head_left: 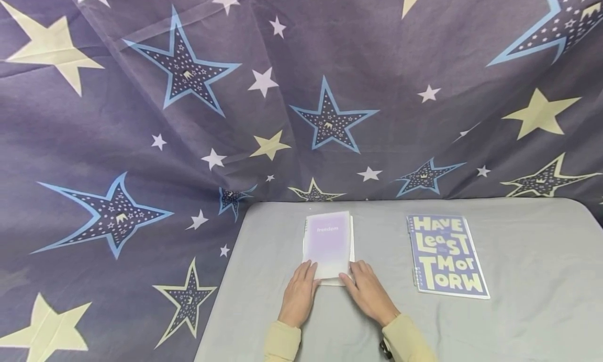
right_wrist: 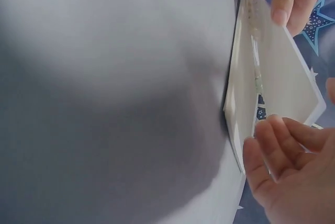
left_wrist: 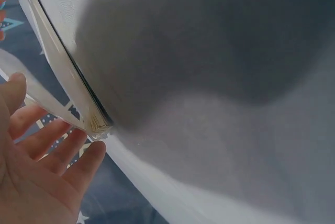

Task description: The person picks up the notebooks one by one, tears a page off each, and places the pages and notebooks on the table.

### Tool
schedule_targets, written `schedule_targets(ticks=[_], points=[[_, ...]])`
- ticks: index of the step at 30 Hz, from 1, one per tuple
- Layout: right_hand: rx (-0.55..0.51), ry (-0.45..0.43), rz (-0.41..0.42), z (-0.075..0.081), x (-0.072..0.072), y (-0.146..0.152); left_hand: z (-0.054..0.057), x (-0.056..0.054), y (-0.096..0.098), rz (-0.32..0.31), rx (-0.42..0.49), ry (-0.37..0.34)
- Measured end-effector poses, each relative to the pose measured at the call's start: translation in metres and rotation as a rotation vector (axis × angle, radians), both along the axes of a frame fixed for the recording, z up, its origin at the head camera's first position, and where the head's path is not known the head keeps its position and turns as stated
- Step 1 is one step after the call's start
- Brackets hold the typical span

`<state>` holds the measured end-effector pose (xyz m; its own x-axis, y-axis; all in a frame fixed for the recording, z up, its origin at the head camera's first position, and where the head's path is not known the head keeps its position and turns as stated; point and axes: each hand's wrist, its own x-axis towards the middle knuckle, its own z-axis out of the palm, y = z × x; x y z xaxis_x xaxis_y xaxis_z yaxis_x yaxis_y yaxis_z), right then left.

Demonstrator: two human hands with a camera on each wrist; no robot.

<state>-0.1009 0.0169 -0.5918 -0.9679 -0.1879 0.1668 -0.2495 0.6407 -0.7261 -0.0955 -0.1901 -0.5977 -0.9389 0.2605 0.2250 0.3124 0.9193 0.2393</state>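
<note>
A spiral-bound notebook (head_left: pixel 328 244) with a lilac "freedom" cover lies on the grey table. Its white cover (right_wrist: pixel 290 72) stands raised from the pages in the right wrist view. My left hand (head_left: pixel 299 294) rests at the lower left, its fingers (left_wrist: pixel 63 145) extended against the binding edge. At the lower right corner, my right hand (head_left: pixel 369 294) holds the cover's edge between thumb and bent fingers (right_wrist: pixel 272 130). The contact under the cover is partly hidden.
To the right lies a second spiral notebook (head_left: pixel 447 255), blue with large pale lettering. The grey table (head_left: pixel 377 330) ends at the back and left against a dark cloth (head_left: pixel 377 48) printed with stars.
</note>
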Motion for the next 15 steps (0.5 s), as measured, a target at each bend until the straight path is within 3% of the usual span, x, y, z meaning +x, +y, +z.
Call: schedule_targets(ticks=[15], points=[[-0.084,-0.017,-0.004,0.011,-0.005,-0.012,-0.001,0.000,-0.005,0.033,0.080,-0.016]])
